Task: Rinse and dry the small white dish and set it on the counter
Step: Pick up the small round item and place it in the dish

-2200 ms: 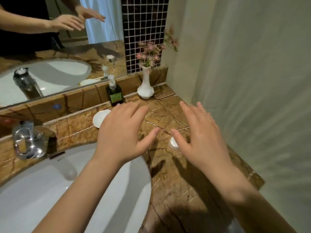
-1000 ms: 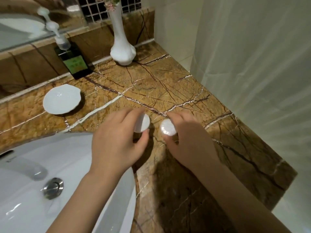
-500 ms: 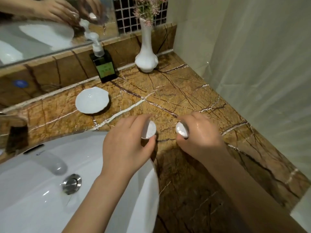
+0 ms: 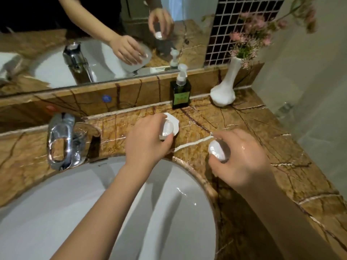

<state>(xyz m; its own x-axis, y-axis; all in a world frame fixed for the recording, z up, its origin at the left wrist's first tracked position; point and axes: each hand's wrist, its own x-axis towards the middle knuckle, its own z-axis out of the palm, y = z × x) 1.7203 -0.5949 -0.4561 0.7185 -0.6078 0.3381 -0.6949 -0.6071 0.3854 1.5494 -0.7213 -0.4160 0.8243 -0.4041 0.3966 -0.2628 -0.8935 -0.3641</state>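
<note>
We're looking from one head-worn camera, close in, tilted forward and down over the basin's point(image 4: 189, 194) right rim toward the counter's point(image 4: 281, 147) back edge and mirror point(image 4: 56, 34).

Brown marble counter point(image 4: 234, 117) with dish point(image 4: 173, 121), soap bottle point(image 4: 180, 94), vase point(image 4: 223, 91)

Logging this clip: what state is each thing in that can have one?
left hand: shut on small white piece, over white dish
right hand: wet, shut on small white round piece
faucet: no water running
soap dispenser: upright
vase: upright, holding flowers
</note>
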